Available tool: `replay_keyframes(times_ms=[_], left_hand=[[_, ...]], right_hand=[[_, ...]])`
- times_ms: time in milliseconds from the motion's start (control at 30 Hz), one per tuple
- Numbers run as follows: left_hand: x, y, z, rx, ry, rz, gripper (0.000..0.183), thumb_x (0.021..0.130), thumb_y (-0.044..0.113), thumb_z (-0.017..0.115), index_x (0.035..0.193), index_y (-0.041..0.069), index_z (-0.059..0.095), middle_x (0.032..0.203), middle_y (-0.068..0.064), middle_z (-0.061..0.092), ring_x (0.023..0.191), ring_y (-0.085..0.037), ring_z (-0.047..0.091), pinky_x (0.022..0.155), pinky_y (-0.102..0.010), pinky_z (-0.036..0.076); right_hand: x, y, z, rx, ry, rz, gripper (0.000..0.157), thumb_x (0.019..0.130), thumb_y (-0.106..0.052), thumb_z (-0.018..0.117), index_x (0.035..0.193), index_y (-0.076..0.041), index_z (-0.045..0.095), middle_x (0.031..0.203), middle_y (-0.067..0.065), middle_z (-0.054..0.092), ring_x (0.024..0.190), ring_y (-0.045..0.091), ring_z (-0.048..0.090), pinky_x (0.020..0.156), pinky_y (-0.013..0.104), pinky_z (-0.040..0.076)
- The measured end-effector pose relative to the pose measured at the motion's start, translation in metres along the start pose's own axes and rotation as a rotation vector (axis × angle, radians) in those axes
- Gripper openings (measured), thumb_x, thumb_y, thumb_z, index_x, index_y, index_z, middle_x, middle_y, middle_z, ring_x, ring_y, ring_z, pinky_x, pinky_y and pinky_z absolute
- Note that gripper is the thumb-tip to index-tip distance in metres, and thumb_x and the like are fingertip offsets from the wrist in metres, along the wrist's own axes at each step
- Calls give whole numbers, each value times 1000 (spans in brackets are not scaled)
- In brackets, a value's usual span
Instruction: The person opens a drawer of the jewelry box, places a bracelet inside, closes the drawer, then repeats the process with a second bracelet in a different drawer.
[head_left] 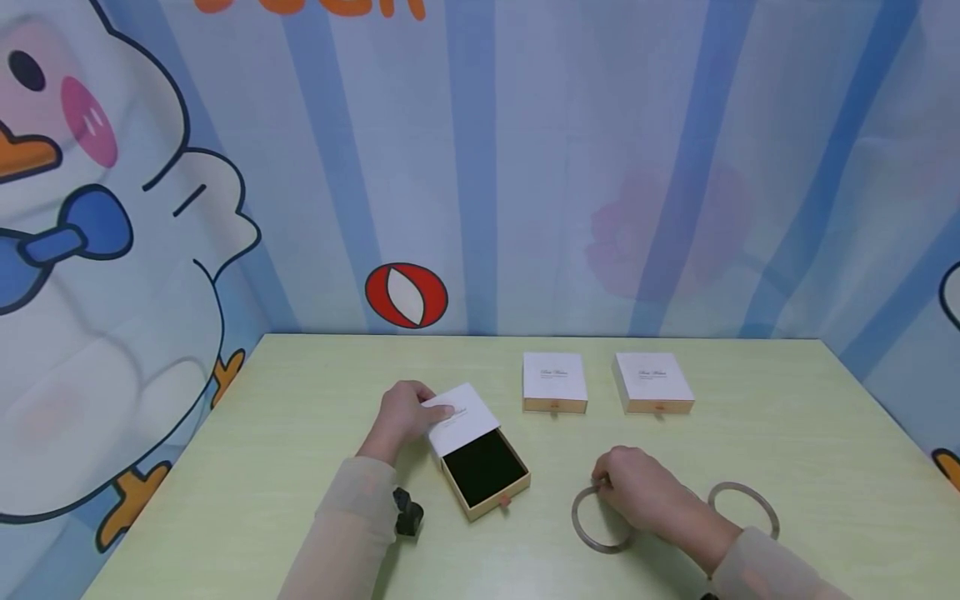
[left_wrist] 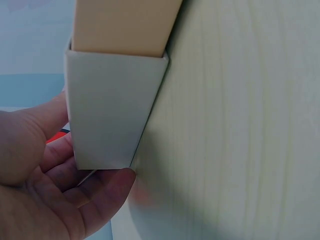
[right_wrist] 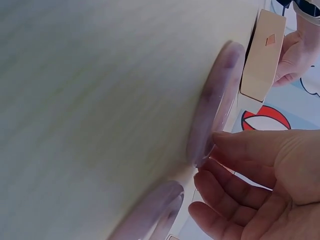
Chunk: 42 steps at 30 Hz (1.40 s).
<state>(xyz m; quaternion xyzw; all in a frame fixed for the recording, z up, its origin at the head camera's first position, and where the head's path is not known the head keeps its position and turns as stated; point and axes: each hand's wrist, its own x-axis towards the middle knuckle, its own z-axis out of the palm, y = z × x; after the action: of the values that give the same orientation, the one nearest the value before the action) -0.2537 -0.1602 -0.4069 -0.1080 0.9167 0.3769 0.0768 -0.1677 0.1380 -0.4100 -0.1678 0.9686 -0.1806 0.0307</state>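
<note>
My left hand (head_left: 401, 417) grips the white sleeve (head_left: 467, 427) of a drawer-style gift box, thumb on its lid and fingers around its far end. The box's drawer (head_left: 486, 471) is pulled partway out toward me, showing a dark lining with nothing on it. In the left wrist view, the tan drawer side (left_wrist: 122, 25) sticks out of the sleeve. With thumb and fingers, my right hand (head_left: 648, 492) pinches the edge of a greyish-purple bangle (right_wrist: 212, 95) at the table. A second, similar bangle (head_left: 741, 486) lies to the right, partly hidden by my wrist.
Two closed white gift boxes, a left one (head_left: 554, 379) and a right one (head_left: 652, 379), stand side by side farther back on the pale table (head_left: 262, 500). Behind the table's back edge hangs a blue striped cloth (head_left: 525, 167) with cartoon prints.
</note>
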Motion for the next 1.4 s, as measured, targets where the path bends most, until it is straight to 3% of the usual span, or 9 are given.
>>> replay_keyframes(times_ms=[533,1200,1400], left_hand=[[0,0,0,10,2,2,37,83,28,72,109,3,63,105,-12,61,92,-24,51,78,-33,47],[0,0,0,6,7,1,38,83,28,72,109,3,62,105,-12,60,92,-24,51,77,-33,47],[-1,0,0,6,9,2,38,84,28,72,110,3,62,106,-12,60,93,-25,51,78,-33,47]], right_hand=[[1,2,4,-17,12,-9,9,75,2,68,74,-7,69,74,2,61,72,13,56,62,28,48],[1,-1,5,-70,-16,-8,13,79,1,67,72,-8,62,70,2,54,66,13,50,57,27,44],[0,0,4,-91,38,-41,12,80,1,66,75,-8,61,70,2,53,65,13,49,55,25,42]])
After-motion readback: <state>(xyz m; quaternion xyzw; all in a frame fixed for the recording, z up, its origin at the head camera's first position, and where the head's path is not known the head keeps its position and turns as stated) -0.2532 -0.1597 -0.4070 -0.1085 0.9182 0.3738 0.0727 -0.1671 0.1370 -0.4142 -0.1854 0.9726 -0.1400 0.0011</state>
